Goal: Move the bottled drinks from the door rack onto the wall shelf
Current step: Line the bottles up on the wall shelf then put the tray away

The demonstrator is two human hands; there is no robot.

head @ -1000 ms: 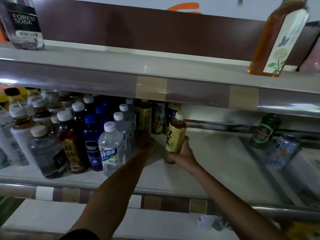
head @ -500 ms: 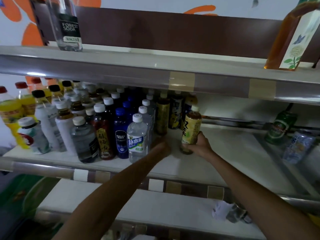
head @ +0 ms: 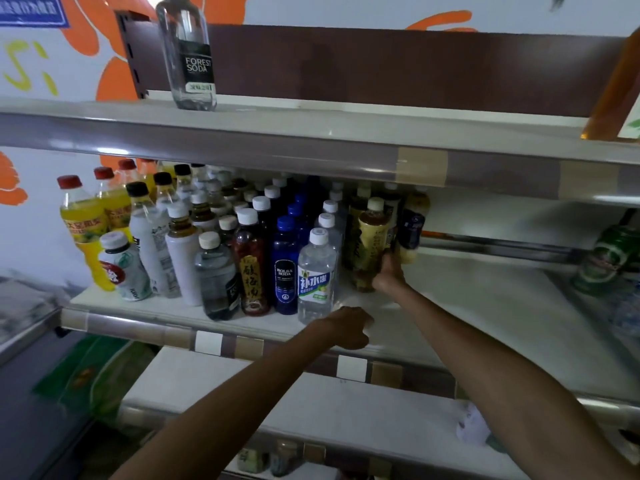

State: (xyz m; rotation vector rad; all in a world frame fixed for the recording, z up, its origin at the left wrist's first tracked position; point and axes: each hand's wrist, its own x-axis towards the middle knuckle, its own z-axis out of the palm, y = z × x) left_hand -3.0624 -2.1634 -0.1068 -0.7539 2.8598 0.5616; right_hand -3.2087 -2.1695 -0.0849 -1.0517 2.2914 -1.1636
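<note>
Upper shelf, left: a clear Forest Soda bottle stands upright near the end.
Wall shelf, left half: packed with upright bottles. Yellow drinks with red caps are at the far end, then white-bodied ones.
Front row: a blue Bolsa Soda bottle, with a clear water bottle just beside it.
Left hand: at the shelf's front lip, just right of the water bottle. Fingers curled under, nothing in them.
Tea bottle: yellow label, pale cap, roughly upright. It sits on the wall shelf at the right end of the pack.
Right hand: fingers wrapped round the tea bottle's lower body.
Far right: a green can, blurred and tilted, well apart from the pack.
</note>
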